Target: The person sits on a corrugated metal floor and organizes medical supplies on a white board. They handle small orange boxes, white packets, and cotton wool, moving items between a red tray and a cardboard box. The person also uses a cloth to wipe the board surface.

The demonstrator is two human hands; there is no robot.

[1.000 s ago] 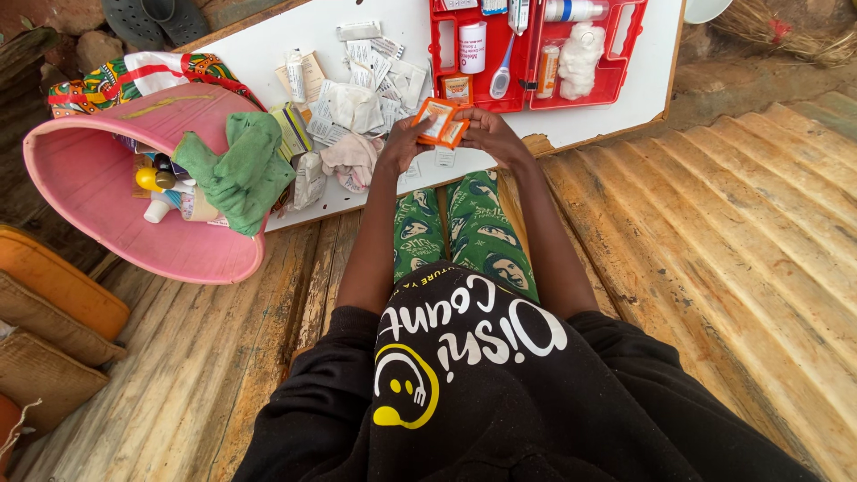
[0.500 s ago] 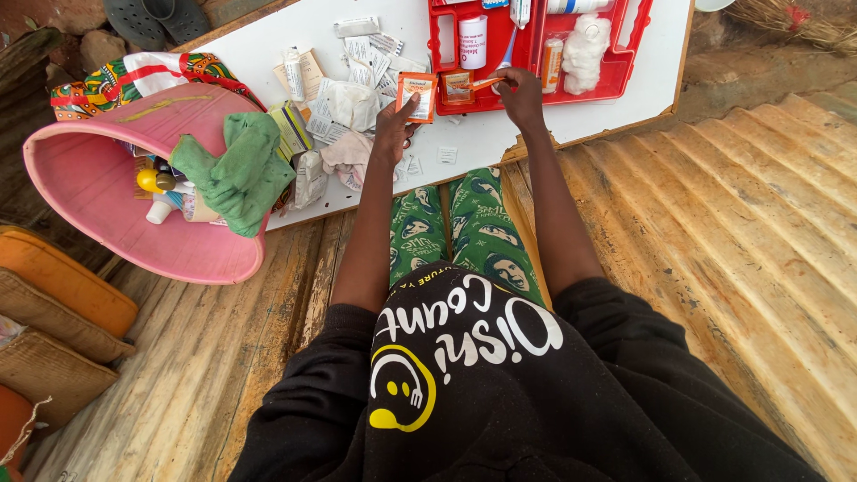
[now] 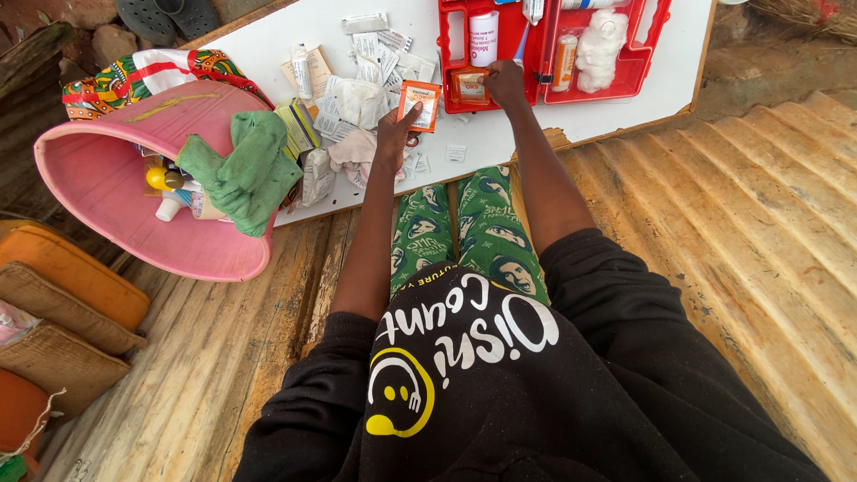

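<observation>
My left hand (image 3: 393,136) holds a small orange and white carton (image 3: 420,103) upright over the white board (image 3: 625,112). My right hand (image 3: 505,83) reaches into the near left compartment of the red plastic case (image 3: 634,67) and rests on a small orange bottle (image 3: 468,86) lying there. The case also holds a white tub (image 3: 483,37), an orange tube (image 3: 563,61) and white cotton wadding (image 3: 600,49). A heap of white sachets and paper packets (image 3: 357,85) lies on the board left of my left hand.
A pink plastic basin (image 3: 107,192) lies tipped on its side at the left, with a green cloth (image 3: 243,170) and small bottles spilling out. Behind it sits a patterned fabric bag (image 3: 134,76). Orange and brown cushions (image 3: 62,312) lie at the far left. Weathered wooden planks (image 3: 759,241) run under me.
My right hand has moved from beside the carton forward into the red case and onto the orange bottle. My left hand keeps the carton, now held upright.
</observation>
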